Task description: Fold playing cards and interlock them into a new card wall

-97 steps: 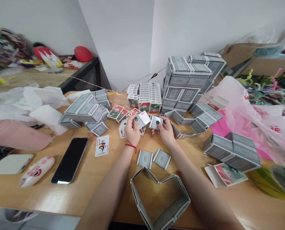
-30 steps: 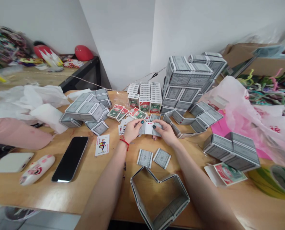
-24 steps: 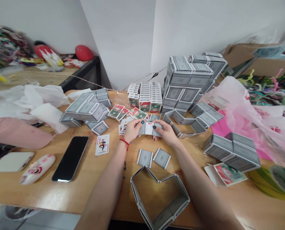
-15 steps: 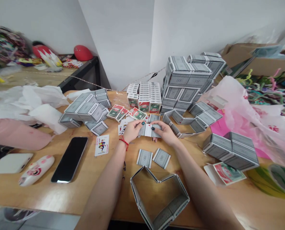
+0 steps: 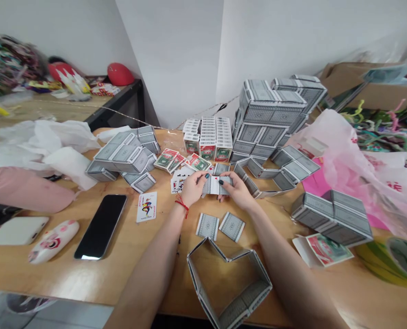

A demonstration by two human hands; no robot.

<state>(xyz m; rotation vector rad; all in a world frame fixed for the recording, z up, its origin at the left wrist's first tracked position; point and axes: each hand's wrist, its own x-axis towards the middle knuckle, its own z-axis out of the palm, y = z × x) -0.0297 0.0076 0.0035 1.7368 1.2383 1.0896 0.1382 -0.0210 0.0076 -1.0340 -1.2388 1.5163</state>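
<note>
My left hand (image 5: 193,187) and my right hand (image 5: 236,190) are closed on the two ends of a folded grey-backed playing card piece (image 5: 216,185), held just above the wooden table (image 5: 121,256). Two folded card pieces (image 5: 219,225) lie flat right below my hands. A heart-shaped frame of joined cards (image 5: 229,283) stands at the near edge. Loose face-up cards (image 5: 180,180) lie beside my left hand.
Stacked card decks (image 5: 208,138) and a tall pile of card frames (image 5: 275,114) stand behind. More frames are at left (image 5: 123,155) and right (image 5: 333,217). A joker card (image 5: 146,206), a phone (image 5: 101,226), a pink bag (image 5: 357,169) and white bags (image 5: 42,146) lie around.
3.2 s ago my hands were apart, each with its own card piece, the left one lifted. They have come together on one joined piece, lower and farther from me.
</note>
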